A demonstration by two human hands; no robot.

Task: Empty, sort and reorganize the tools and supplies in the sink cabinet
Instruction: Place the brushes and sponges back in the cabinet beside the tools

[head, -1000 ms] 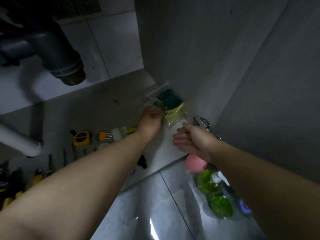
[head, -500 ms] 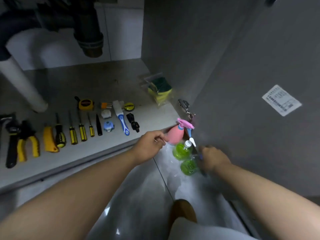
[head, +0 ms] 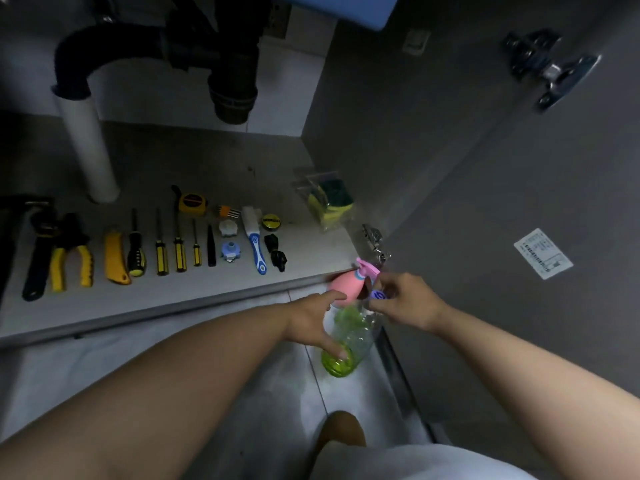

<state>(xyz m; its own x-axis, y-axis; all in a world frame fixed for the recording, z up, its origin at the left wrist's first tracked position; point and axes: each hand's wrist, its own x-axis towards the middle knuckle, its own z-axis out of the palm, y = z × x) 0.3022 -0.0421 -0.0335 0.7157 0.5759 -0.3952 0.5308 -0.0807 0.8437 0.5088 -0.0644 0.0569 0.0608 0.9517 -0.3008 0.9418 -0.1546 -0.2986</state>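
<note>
Both hands worked at the green bottle (head: 346, 337) on the floor just outside the cabinet: left hand (head: 313, 322) clamped round its body, right hand (head: 403, 303) apparently pinching its cap, though blur hid detail. The pink spray bottle (head: 348, 284) touched alongside; lifting carelessly risked toppling it.

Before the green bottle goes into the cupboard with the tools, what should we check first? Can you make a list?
1. Left hand grips the green bottle along its side: ok.
2. Right hand is at the bottle's top, by the blue cap: ok.
3. Cap shut tight: cannot tell.
4. Pink spray bottle is very close to the lift path and might get knocked: not ok.
5. Bare cabinet floor between the tools and the sponge pack: ok.
</note>
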